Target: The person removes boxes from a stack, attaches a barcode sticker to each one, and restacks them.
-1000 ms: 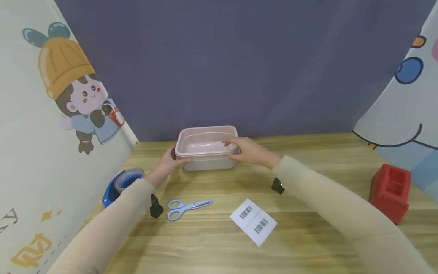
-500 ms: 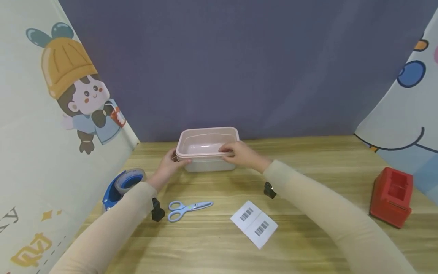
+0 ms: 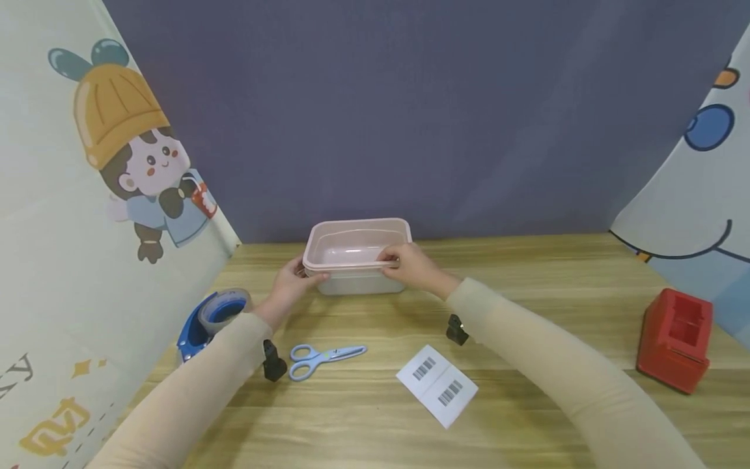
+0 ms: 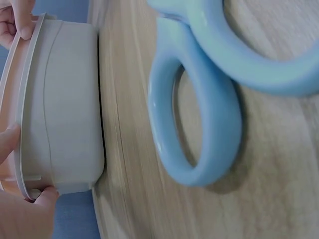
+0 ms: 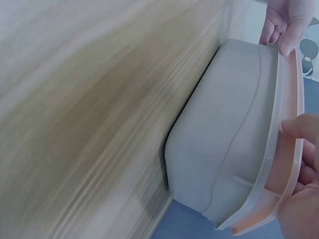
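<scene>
At the back of the table, a pink plastic box [image 3: 359, 240] sits nested in a pale grey box [image 3: 359, 284]; the pink rim stands above the grey one. My left hand [image 3: 286, 288] grips the left end of the grey box, its thumb along the front rim and its fingers round the end. With my right hand [image 3: 415, 267] I pinch the front rim of the pink box near its right corner, fingers inside. The right wrist view shows that thumb [image 5: 294, 127] against the pink wall. Below the left hand lie light blue scissors [image 3: 325, 356].
A white sheet with two barcodes [image 3: 437, 385] lies front of centre. A blue tape dispenser [image 3: 196, 332] carrying a tape roll [image 3: 225, 309] stands at the left, partly behind the sleeve. On the right is a red tape dispenser [image 3: 674, 340]. A dark cloth [image 3: 422, 117] hangs behind the table.
My right hand has moved left along the pink box's front rim and closed from loosely spread fingers into a pinch. The left hand keeps its hold; the boxes stay nested in place.
</scene>
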`<state>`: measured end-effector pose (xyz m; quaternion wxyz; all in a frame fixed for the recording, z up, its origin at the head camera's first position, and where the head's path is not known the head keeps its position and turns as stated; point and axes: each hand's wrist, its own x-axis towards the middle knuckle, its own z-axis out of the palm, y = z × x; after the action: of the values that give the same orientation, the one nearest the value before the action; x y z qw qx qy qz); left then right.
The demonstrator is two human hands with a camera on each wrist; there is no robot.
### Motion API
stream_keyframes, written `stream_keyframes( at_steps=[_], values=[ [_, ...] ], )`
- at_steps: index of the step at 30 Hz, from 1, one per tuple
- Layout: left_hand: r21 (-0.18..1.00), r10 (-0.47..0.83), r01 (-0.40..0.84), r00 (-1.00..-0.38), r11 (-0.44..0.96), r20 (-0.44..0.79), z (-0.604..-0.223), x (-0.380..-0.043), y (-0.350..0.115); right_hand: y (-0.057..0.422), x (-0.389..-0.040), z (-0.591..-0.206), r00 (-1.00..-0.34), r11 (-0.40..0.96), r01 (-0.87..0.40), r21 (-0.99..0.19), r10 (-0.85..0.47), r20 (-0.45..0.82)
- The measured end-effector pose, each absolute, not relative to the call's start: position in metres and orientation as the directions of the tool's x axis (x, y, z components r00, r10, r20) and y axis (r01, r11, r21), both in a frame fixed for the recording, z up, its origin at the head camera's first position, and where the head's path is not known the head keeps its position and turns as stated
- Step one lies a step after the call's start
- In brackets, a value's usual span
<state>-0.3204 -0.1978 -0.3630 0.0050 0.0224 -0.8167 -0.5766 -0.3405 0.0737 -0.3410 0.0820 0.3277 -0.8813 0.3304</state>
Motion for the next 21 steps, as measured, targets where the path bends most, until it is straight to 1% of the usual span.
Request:
stream_keyframes(
  at_steps=[7,21],
  values=[
    [0.944,-0.065,-0.053,-0.997,0.327,-0.034,-0.362,-0.32,-0.195,0.07,-0.339,-0.343,-0.796,0.584,-0.605,-0.541,-0.462,0.392],
    [0.932,-0.078,-0.072,-0.996,0.356,-0.047,-0.359,-0.319,-0.195,0.064,-0.339,-0.351,-0.791,0.611,-0.603,-0.512,-0.38,0.478]
  ],
)
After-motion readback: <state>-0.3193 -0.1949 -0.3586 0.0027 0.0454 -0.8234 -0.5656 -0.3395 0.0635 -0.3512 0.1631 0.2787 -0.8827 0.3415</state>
